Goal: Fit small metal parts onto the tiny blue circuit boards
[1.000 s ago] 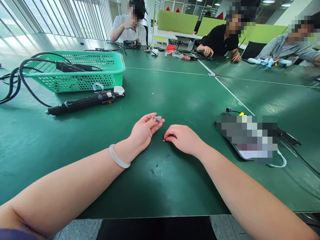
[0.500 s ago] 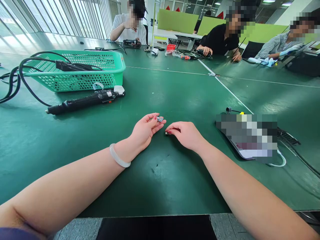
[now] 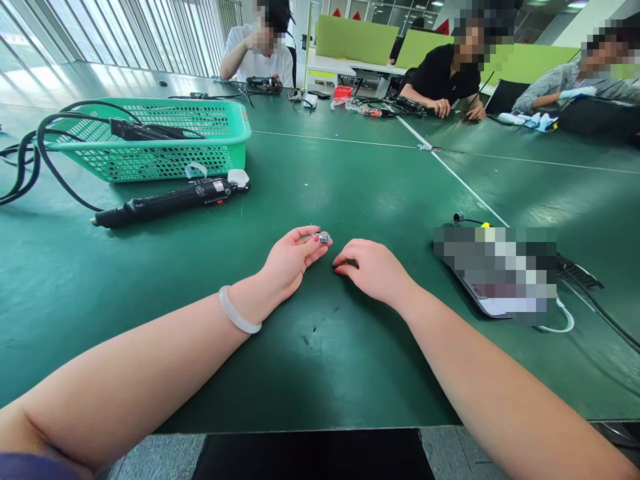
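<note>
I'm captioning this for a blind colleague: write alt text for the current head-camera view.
A person's left hand holds a small silvery part at a green table, the right hand curled beside it. A black tool lies before a green basket at left; people sit opposite.

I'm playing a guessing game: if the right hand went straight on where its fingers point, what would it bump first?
The right hand would probably meet the left hand first, just across a small gap. Their heights are hard to tell, so it might slip past.
</note>
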### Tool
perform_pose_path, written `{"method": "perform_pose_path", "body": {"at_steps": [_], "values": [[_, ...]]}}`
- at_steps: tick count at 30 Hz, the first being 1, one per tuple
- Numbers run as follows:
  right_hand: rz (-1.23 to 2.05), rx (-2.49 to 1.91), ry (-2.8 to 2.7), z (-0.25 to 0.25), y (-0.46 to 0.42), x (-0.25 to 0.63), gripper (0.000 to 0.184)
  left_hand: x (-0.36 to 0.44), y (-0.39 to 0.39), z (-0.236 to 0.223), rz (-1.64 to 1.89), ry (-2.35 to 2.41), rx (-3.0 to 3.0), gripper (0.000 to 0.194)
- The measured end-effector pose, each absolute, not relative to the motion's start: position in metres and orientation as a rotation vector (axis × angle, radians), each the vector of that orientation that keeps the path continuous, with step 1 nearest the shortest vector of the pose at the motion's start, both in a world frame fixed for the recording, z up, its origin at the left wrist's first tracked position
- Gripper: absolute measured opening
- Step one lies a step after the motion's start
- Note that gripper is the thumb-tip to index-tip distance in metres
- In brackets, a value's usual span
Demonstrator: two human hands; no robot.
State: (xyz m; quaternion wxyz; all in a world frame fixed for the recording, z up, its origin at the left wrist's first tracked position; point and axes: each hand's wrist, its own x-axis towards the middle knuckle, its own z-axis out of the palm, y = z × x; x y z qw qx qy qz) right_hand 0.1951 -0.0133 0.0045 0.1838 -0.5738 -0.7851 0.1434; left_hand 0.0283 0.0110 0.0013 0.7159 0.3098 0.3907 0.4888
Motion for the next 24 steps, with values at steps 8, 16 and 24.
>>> {"method": "perform_pose_path", "body": {"at_steps": [8,16,24], "values": [[0.342,-1.544,-2.098,0.0043,-0.0145,0.1929,0.006,0.0286,0.0085,0.0046,1.033,0.869,0.715,0.019],[0.058,-1.375,-1.875,0.0075,-0.0204,0.1911,0.004,0.0283,0.0061,0.0048,0.965,0.886,0.818,0.013],[-0.042,-1.35,-1.927,0.0051,-0.0206,0.1915,0.01,0.0289,0.0051,0.0056,0.957,0.884,0.841,0.013]]}}
